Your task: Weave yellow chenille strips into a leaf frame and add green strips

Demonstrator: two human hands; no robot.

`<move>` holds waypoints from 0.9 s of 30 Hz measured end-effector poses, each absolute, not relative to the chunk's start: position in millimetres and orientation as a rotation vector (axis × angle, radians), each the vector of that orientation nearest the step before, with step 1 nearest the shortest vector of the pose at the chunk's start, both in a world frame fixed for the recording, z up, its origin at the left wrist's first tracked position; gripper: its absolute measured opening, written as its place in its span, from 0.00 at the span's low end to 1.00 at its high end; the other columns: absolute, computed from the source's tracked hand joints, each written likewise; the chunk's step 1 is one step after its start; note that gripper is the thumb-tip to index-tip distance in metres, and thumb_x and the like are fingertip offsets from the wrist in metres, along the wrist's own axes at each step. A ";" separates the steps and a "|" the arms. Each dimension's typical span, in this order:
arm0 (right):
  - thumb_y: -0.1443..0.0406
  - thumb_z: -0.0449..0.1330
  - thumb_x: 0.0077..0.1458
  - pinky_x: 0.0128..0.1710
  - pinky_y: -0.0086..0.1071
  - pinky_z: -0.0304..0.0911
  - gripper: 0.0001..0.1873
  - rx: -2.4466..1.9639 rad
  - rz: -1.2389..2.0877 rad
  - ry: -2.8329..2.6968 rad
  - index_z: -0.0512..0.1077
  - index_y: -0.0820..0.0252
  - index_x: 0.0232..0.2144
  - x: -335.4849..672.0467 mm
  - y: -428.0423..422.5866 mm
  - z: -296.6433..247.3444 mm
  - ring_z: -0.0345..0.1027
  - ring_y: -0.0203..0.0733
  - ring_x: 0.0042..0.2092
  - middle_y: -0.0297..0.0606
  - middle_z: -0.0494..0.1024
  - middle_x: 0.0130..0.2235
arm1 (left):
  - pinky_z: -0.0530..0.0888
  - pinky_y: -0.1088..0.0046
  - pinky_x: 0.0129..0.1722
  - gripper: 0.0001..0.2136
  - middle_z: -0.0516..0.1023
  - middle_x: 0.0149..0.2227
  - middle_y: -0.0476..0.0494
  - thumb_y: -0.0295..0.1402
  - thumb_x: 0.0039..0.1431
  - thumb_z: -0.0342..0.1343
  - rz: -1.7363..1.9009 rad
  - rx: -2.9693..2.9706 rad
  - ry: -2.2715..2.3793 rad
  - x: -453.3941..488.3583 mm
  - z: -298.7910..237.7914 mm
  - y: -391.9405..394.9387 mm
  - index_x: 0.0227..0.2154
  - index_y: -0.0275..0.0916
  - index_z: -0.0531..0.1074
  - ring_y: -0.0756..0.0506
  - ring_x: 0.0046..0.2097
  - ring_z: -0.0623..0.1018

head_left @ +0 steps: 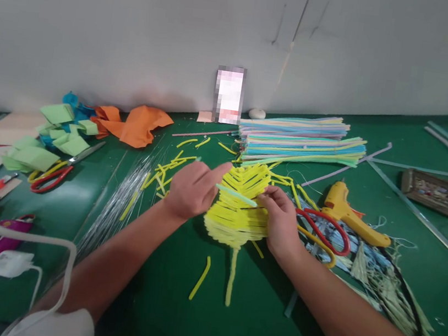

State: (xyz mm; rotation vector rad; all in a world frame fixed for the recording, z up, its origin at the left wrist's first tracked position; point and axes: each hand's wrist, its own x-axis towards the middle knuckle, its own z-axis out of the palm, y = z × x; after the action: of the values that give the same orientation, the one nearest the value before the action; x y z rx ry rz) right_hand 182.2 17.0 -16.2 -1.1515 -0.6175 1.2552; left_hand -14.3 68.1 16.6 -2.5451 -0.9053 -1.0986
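A person works at a green table (161, 315), both forearms reaching in from below toward a yellow leaf-shaped piece (235, 231) made of fuzzy strips laid side by side, its thin stem (231, 280) pointing toward the person. The leaf is between the two hands, in the middle of the table. The right hand (283, 218) is at its right edge, thumb and fingertips pinched together on the leaf beside the right end of a pale green strip (237, 194), which lies slantwise across the front of the leaf. The left hand (191, 188) is at the strip's other end, index finger stretched out toward the upper part of the leaf and the other fingers curled; whether they grip the strip cannot be told. Short yellow cuttings (160, 173) are scattered beyond and beside the left hand, near a spread of thin shiny wires (115, 216). Past the leaf lies a thick bundle of pastel strips (302, 145), with a blurred upright screen (229, 95) propped near the wall (143, 29). Just beside the right hand are red-and-yellow scissor handles (342, 243), and next to these a yellow glue gun (338, 201) rests near pale tassels (360, 265).
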 end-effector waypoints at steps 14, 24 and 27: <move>0.61 0.64 0.47 0.40 0.38 0.65 0.32 -1.115 1.206 -0.773 0.66 0.49 0.56 181.1 15.8 -20.6 0.70 0.41 0.34 0.29 0.73 0.29 | 0.73 0.66 0.45 0.13 0.82 0.42 0.44 0.40 0.56 0.60 -1.092 -2.847 -2.079 9.1 22.8 81.9 0.43 0.42 0.76 0.42 0.43 0.79; 0.60 0.65 0.48 0.35 0.34 0.63 0.18 -1.105 1.174 -0.719 0.68 0.51 0.42 180.8 16.0 -22.0 0.68 0.39 0.33 0.30 0.72 0.30 | 0.72 0.69 0.40 0.10 0.82 0.38 0.47 0.40 0.57 0.59 -1.243 -2.872 -2.082 13.0 28.9 76.6 0.38 0.42 0.78 0.45 0.39 0.79; 0.58 0.64 0.50 0.35 0.34 0.63 0.13 -1.166 1.106 -0.709 0.70 0.52 0.38 182.0 15.5 -22.4 0.67 0.39 0.33 0.32 0.73 0.32 | 0.72 0.68 0.42 0.11 0.82 0.39 0.45 0.40 0.57 0.58 -1.202 -2.898 -2.060 13.9 25.6 76.2 0.38 0.41 0.77 0.45 0.40 0.78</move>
State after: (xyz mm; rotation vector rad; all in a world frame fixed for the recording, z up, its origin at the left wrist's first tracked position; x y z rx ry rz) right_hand 182.0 15.5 -22.4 -1.1656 -0.7094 1.1061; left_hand 13.9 76.2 25.6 -2.8982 -2.0600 -1.2018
